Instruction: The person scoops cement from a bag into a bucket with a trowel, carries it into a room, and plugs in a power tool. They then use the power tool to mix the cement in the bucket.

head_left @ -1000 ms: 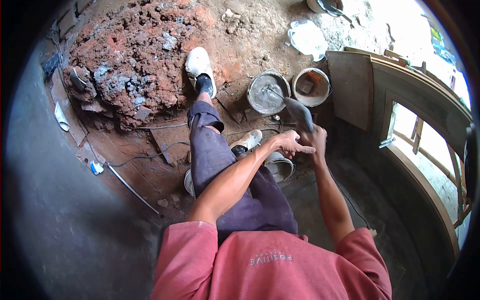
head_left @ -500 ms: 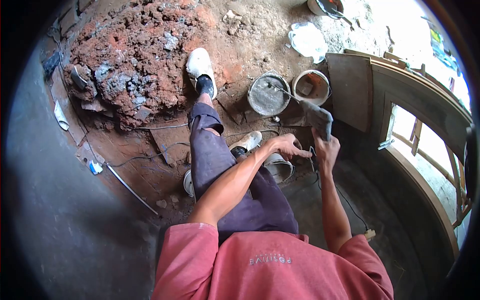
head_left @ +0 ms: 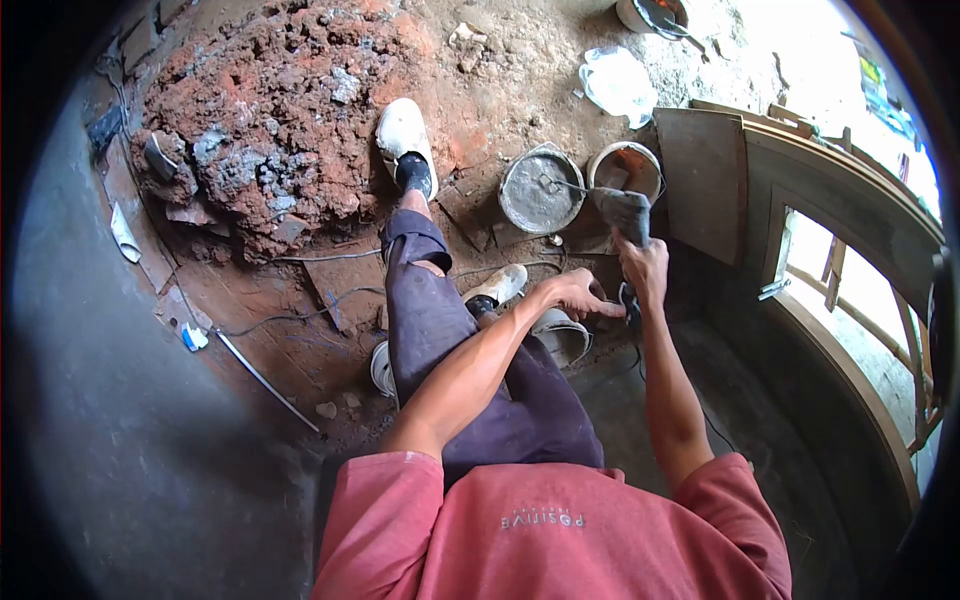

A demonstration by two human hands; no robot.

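A grey power drill (head_left: 622,208) is gripped from behind by my right hand (head_left: 646,270), with my fingers wrapped at its rear. Its thin mixing rod (head_left: 572,186) slants down to the left into wet grey cement in a bucket (head_left: 503,205). Below, my left hand (head_left: 582,294) has its fingers bent and its fingertips at the dark lower end of the drill's handle (head_left: 629,300). A cord hangs from that end. Just under my left hand stands a smaller bucket (head_left: 584,352), partly covered by my leg.
An orange-lined bucket (head_left: 652,180) stands right of the cement. A big reddish soil heap (head_left: 260,130) rises on the left. A white plastic bag (head_left: 617,82) and another bucket (head_left: 640,12) lie farther off. A wooden window frame (head_left: 850,350) borders the right side.
The drill and my right hand have moved slightly left and toward the cement bucket, and the drill lies flatter. My left hand has stayed nearly in place.
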